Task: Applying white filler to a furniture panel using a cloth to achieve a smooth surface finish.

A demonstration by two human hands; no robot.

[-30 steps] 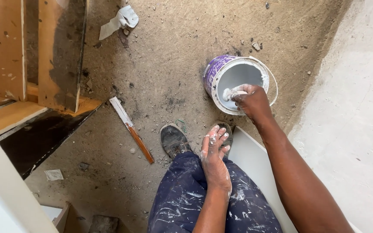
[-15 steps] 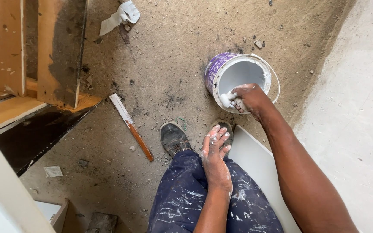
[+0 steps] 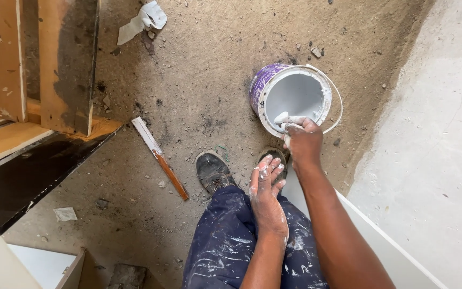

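A purple bucket [image 3: 260, 87] with a white inside and a wire handle stands on the dirty floor ahead of my feet. My right hand [image 3: 304, 142] is at the bucket's near rim, closed on a small white-coated object [image 3: 286, 121]; I cannot tell whether it is a rag or a tool. My left hand [image 3: 267, 194], smeared with white, rests flat on my knee with its fingers apart and nothing in it. My trousers [image 3: 225, 251] are dark blue with paint spatter.
A scraper with a wooden handle [image 3: 160, 157] lies on the floor left of my shoes [image 3: 212, 170]. Wooden boards [image 3: 66, 64] stand at the left, crumpled white paper [image 3: 146, 19] at the top. A white board [image 3: 386, 243] and a pale wall [image 3: 439, 134] are at the right.
My right hand has drawn back from inside the bucket to its near rim, still holding the white object. My left hand has stayed on my knee.
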